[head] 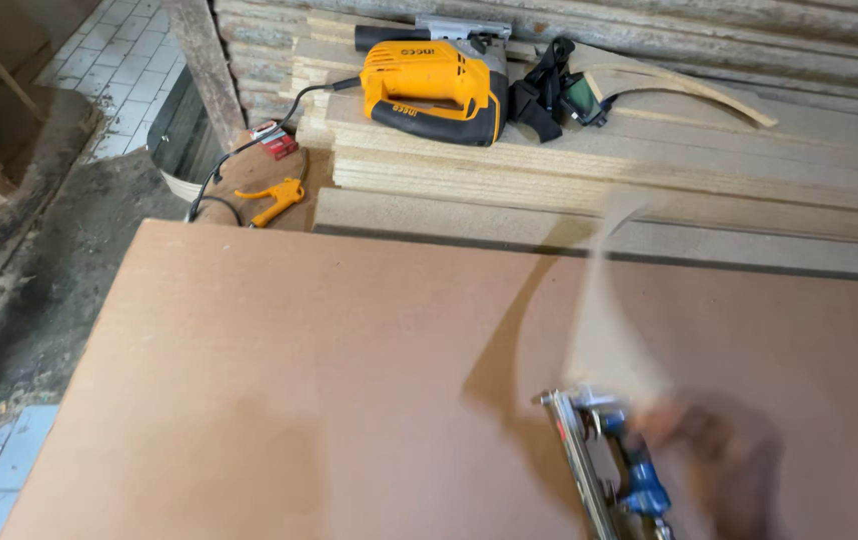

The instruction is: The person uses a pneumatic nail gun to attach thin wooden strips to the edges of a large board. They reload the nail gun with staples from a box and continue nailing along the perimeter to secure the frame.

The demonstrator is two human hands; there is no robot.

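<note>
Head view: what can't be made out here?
- Right hand on the blue-handled metal staple gun: motion blur hides the fingers and grip.
- Staple gun's lower end: cut off by the bottom edge.
- Pale curved wooden strip: smeared by blur.
- Left hand: out of frame.

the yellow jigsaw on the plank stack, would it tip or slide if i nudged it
The yellow jigsaw lies on its side across flat planks, so it probably won't tip or roll. Its bulky body suggests some weight, so it would likely slide. Its black cord trails off the stack and may drag.
</note>
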